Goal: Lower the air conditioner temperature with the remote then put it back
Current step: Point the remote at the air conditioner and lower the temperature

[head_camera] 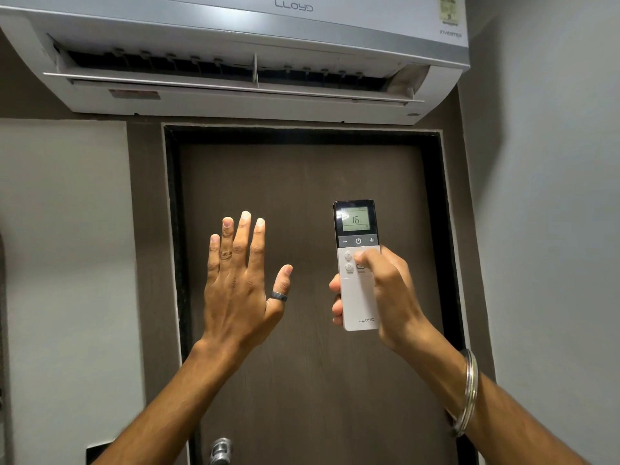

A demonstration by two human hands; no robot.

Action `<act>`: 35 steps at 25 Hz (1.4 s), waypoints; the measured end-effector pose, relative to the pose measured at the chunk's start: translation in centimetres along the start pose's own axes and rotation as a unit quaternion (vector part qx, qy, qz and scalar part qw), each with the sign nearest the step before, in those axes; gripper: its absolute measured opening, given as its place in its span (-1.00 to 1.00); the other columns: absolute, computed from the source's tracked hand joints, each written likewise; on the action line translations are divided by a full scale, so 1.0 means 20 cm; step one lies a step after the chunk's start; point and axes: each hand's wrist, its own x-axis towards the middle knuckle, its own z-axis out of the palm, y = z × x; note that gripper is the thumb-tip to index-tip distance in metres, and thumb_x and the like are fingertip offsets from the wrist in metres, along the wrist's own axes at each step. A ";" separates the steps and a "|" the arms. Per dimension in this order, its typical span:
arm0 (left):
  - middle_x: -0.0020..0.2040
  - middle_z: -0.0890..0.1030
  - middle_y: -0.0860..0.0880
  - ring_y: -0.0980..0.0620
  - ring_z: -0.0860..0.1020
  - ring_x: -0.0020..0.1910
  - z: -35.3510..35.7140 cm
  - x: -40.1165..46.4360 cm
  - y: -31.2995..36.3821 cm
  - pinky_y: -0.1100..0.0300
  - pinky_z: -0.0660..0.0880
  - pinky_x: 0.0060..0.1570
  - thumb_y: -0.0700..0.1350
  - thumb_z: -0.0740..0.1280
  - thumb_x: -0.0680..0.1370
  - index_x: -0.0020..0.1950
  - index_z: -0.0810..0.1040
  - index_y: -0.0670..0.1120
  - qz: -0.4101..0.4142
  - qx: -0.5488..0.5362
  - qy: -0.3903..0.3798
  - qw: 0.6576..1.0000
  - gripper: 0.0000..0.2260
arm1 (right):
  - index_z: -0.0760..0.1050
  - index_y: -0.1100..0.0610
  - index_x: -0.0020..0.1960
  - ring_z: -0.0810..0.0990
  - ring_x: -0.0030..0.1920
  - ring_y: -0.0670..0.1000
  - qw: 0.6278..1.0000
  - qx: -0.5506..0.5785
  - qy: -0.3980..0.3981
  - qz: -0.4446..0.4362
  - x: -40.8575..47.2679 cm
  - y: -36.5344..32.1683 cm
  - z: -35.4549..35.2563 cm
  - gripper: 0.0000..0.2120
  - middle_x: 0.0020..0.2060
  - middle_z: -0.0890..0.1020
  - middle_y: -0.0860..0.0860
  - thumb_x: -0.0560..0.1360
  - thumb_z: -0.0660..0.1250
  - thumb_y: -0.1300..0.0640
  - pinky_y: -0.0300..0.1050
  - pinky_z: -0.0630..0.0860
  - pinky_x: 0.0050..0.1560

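Observation:
A white air conditioner [235, 45] marked LLOYD hangs on the wall across the top, its louvre open. My right hand [385, 290] holds a slim white remote [356, 297] upright, pointed up at the unit. The remote's screen reads 16. My thumb lies across the buttons just below the dark strip with the minus, power and plus keys. My left hand [240, 280] is raised flat beside it, fingers spread, back towards me, holding nothing. A dark ring sits on its thumb.
A dark brown door [302, 364] in a black frame fills the middle, with a metal handle [219, 451] at the bottom edge. Pale grey walls [63, 263] stand on both sides. A metal bangle [468, 394] circles my right wrist.

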 end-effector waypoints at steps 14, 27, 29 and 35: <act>0.70 0.08 -0.18 -0.16 -0.06 0.70 -0.01 0.00 0.03 -0.02 -0.23 0.67 0.23 0.11 0.64 0.68 0.14 -0.15 0.001 0.005 0.008 1.000 -0.30 | 0.52 0.13 -0.05 0.59 -0.55 0.19 1.000 -0.004 -0.001 -0.004 -0.03 -0.02 -0.01 -0.84 -0.36 0.69 0.20 0.48 0.22 0.08 0.00 0.61 -0.48; 0.70 0.07 -0.17 -0.17 -0.05 0.70 0.00 -0.01 0.02 -0.10 -0.15 0.67 0.24 0.08 0.65 0.68 0.14 -0.15 0.000 0.008 0.013 1.000 -0.30 | 0.50 0.18 0.01 0.59 -0.55 0.17 0.999 -0.005 0.032 0.000 -0.05 -0.04 -0.01 -0.77 -0.37 0.68 0.19 0.62 0.39 0.01 0.02 0.64 -0.48; 0.71 0.07 -0.17 -0.17 -0.05 0.70 0.00 -0.01 0.02 -0.11 -0.15 0.67 0.24 0.09 0.65 0.68 0.14 -0.15 0.000 0.014 0.017 1.000 -0.30 | 0.52 0.17 -0.01 0.58 -0.57 0.16 0.999 -0.005 0.053 0.007 -0.05 -0.04 0.00 -0.72 -0.40 0.67 0.17 0.63 0.43 -0.04 -0.01 0.63 -0.48; 0.71 0.06 -0.18 -0.18 -0.07 0.70 0.00 -0.01 0.01 -0.07 -0.24 0.66 0.24 0.10 0.64 0.68 0.14 -0.15 -0.006 0.033 0.030 0.999 -0.29 | 0.55 0.16 -0.10 0.54 -0.58 0.16 0.996 -0.010 0.090 0.025 -0.04 -0.03 0.02 -0.72 -0.45 0.64 0.18 0.59 0.47 -0.04 -0.04 0.59 -0.52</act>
